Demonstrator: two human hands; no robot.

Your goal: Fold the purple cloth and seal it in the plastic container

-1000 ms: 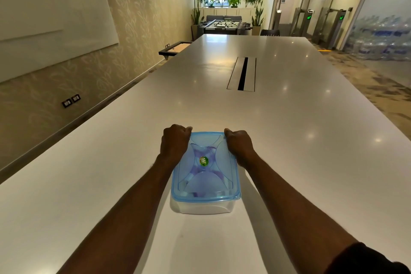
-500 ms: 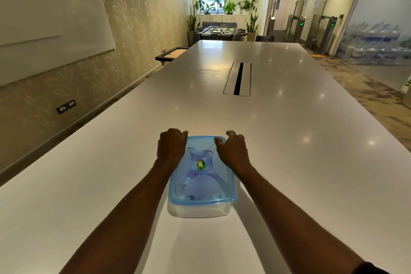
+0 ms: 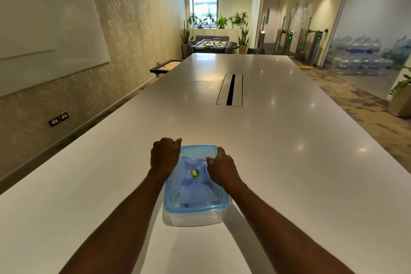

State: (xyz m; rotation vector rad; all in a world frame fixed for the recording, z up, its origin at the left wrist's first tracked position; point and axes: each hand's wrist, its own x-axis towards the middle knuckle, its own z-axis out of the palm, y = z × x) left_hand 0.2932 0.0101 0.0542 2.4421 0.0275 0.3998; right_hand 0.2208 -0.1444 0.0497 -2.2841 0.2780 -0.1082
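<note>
Since a second ago, right hand (image 3: 220,168) slid inward onto the lid (image 3: 195,178), curled and pressing; left hand (image 3: 165,155) curled over its far-left corner. Purple cloth (image 3: 189,181) inside container (image 3: 195,216) on counter (image 3: 289,162). Likely light, slick plastic; best pressed along the rim.

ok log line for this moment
left hand on lid edge | right hand pressing lid | purple cloth inside container

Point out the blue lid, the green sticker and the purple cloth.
blue lid (image 3: 195,206): head view, on its near raised rim.
green sticker (image 3: 194,173): head view, on the sticker's centre, mid-lid.
purple cloth (image 3: 189,165): head view, on the purple patch seen through the lid, beyond the sticker.
</note>
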